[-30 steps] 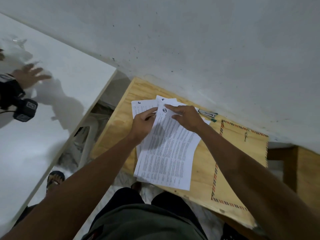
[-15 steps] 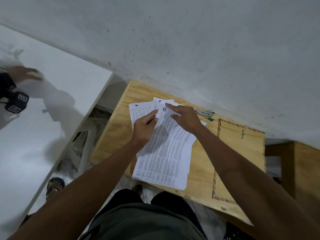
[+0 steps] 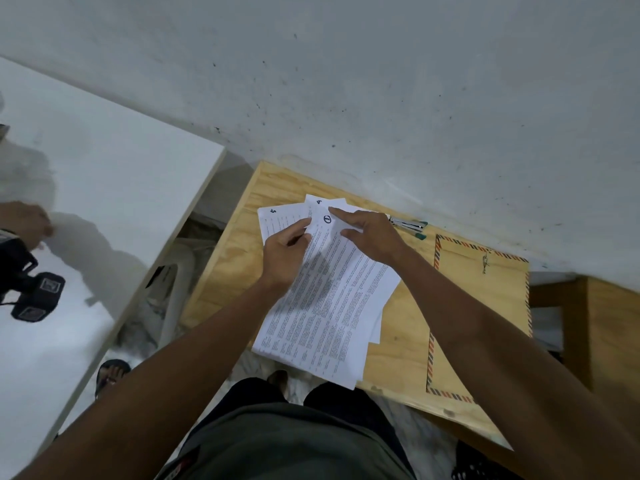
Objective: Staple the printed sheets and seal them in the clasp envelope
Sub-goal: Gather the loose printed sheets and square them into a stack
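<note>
Lying fanned on the pale plywood tabletop [image 3: 239, 271], overhanging its near edge: the loose white printed sheets [image 3: 332, 306]. Resting on their far ends, left hand [image 3: 284, 251] to the left, right hand [image 3: 370, 237] to the right. Sitting just behind the right hand, against the wall: the metal stapler [image 3: 408, 225]. Lying flat to the right of the sheets: the brown stripe-edged clasp envelope [image 3: 485, 306]. Standing left of the plywood top: a white table [image 3: 104, 188].

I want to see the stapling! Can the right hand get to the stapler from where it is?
Probably yes. The stapler lies in the open on the wooden table, just beyond the right hand, with nothing between them. That hand first has to let go of the printed sheets.
</note>
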